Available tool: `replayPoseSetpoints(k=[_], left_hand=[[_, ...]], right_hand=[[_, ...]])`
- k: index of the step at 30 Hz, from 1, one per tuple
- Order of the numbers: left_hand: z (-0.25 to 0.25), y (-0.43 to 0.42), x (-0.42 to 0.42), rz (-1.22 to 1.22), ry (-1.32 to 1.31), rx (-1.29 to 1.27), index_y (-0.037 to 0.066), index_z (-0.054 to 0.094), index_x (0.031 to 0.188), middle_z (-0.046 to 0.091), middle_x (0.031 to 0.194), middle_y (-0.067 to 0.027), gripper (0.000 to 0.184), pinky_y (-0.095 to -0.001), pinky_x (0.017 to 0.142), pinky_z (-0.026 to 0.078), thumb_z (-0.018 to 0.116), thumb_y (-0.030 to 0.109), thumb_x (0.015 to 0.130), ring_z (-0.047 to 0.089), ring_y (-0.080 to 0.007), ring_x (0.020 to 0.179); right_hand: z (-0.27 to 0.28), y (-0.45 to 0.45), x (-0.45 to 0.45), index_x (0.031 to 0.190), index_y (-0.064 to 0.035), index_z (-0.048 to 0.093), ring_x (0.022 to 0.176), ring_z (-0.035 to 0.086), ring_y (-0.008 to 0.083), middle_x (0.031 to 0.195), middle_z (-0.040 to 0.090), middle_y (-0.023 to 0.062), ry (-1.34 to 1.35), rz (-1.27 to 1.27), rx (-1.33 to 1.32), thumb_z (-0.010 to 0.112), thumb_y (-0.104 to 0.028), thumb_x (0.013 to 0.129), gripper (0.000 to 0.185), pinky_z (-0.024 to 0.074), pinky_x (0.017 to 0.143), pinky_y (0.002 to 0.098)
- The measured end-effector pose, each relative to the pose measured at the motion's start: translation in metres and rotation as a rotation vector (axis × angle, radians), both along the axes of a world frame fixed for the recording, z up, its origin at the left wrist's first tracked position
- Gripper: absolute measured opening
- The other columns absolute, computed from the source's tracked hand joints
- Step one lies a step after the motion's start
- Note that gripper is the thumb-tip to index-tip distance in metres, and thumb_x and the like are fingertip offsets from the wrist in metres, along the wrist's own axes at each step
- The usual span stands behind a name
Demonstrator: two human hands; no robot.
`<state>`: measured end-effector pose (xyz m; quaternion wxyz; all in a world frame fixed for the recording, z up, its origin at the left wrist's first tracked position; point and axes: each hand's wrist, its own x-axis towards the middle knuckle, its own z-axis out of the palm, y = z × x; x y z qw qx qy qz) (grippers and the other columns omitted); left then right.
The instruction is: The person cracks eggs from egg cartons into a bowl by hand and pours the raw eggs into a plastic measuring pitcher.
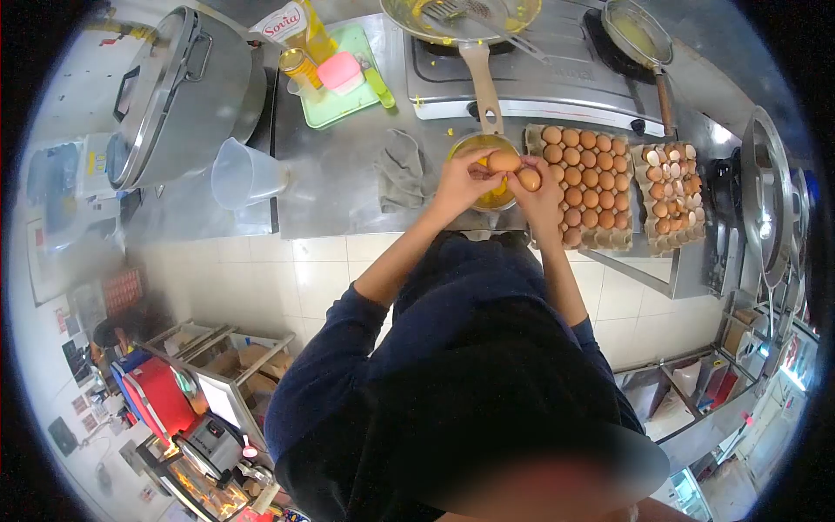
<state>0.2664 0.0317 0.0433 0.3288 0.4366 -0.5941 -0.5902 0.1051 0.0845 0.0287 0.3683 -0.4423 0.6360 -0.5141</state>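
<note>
My left hand (464,183) pinches a brown egg (503,162) over a round bowl (464,144) with yellow liquid egg in it. On the other side, my right hand (541,202) has its fingers closed around a second egg (529,179), and its fingertips meet the first egg. Whether the first egg's shell is cracked cannot be made out. Just right of my right hand lies a cardboard tray (532,137) with several rows of brown eggs. Beyond it, another carton (677,244) holds broken eggshells.
A frying pan (484,83) with a spatula rests on the stove (557,83), its handle pointing at the bowl. A grey cloth (401,170), a clear jug (243,174) and a large pot (196,96) stand left. A green board (355,43) carries containers. A strainer (639,35) sits at the back right.
</note>
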Motion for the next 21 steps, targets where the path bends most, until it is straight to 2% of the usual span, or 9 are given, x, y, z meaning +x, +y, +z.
replayPoseSetpoints(k=[1,3,7,10,12,16,18,19,21], left_hand=[[-0.001,0.0,0.002,-0.003,0.0,0.005,0.003,0.061,0.125,0.067,0.112,-0.0107,0.05,-0.0257,0.08,0.054,0.079,0.01,0.078,0.068,-0.0139,0.091],[-0.002,0.0,0.005,0.029,-0.098,-0.185,0.005,0.06,0.128,0.067,0.113,-0.0138,0.056,-0.0279,0.079,0.056,0.079,0.007,0.075,0.069,-0.0159,0.092],[-0.009,-0.002,0.012,0.021,-0.098,-0.318,0.003,0.06,0.127,0.064,0.116,-0.0159,0.056,-0.0301,0.079,0.058,0.078,0.005,0.073,0.07,-0.0192,0.09],[-0.013,-0.003,0.019,0.0,-0.153,-0.289,0.004,0.06,0.127,0.061,0.121,-0.016,0.058,-0.0323,0.084,0.057,0.076,0.003,0.072,0.069,-0.0238,0.095],[-0.021,-0.007,0.024,-0.052,-0.22,-0.56,0.004,0.058,0.128,0.058,0.121,-0.0158,0.056,-0.0363,0.088,0.054,0.07,0.002,0.074,0.064,-0.0317,0.104],[-0.028,-0.014,0.029,-0.131,-0.273,-0.659,0.007,0.056,0.129,0.057,0.122,-0.0143,0.054,-0.0386,0.093,0.051,0.065,-0.001,0.076,0.058,-0.0354,0.113],[-0.024,-0.016,0.029,-0.135,-0.245,-0.777,0.007,0.056,0.126,0.055,0.124,-0.0133,0.051,-0.038,0.092,0.052,0.063,-0.005,0.076,0.058,-0.0345,0.112],[-0.02,-0.016,0.028,-0.146,-0.239,-0.773,0.007,0.056,0.126,0.055,0.124,-0.0133,0.051,-0.038,0.092,0.052,0.063,-0.005,0.076,0.058,-0.0345,0.112],[-0.013,-0.017,0.023,-0.129,-0.137,-0.657,0.008,0.057,0.125,0.056,0.124,-0.0139,0.055,-0.0372,0.097,0.05,0.066,-0.009,0.074,0.058,-0.0303,0.115]], right_hand=[[-0.002,-0.001,0.004,0.108,-0.0002,0.061,0.086,0.062,0.0144,0.094,0.066,0.0077,0.0,-0.003,0.005,0.076,-0.014,0.077,0.037,0.0509,0.079,0.0275],[-0.007,-0.001,0.011,0.108,0.0004,0.061,0.088,0.063,0.0155,0.095,0.067,0.0103,0.08,-0.029,-0.006,0.077,-0.015,0.076,0.04,0.0513,0.08,0.0293],[-0.016,-0.001,0.021,0.108,0.0006,0.061,0.089,0.064,0.0166,0.095,0.068,0.0103,0.061,-0.067,0.003,0.077,-0.016,0.074,0.041,0.0519,0.08,0.0306],[-0.014,-0.001,0.026,0.11,-0.0015,0.061,0.09,0.065,0.0173,0.097,0.068,0.0112,0.074,-0.081,0.011,0.076,-0.014,0.074,0.041,0.0523,0.081,0.0316],[-0.009,0.0,0.027,0.111,-0.0043,0.062,0.091,0.065,0.0172,0.1,0.068,0.0122,0.143,-0.055,0.044,0.075,-0.012,0.074,0.04,0.0525,0.082,0.0319],[-0.018,-0.001,0.027,0.113,-0.0069,0.063,0.09,0.065,0.0163,0.101,0.068,0.0125,0.2,-0.023,-0.06,0.073,-0.01,0.075,0.039,0.0521,0.082,0.031],[-0.022,0.001,0.022,0.115,-0.0055,0.063,0.095,0.064,0.0163,0.105,0.067,0.0118,0.083,0.061,-0.08,0.07,-0.008,0.079,0.038,0.0507,0.085,0.0296],[-0.024,0.001,0.02,0.115,-0.0055,0.063,0.095,0.064,0.0163,0.105,0.067,0.0118,0.085,0.05,-0.074,0.07,-0.008,0.079,0.038,0.0507,0.085,0.0296],[-0.025,0.003,0.016,0.12,-0.0037,0.062,0.101,0.061,0.0164,0.112,0.066,0.011,-0.149,0.092,-0.102,0.07,-0.009,0.082,0.038,0.0489,0.088,0.0284]])
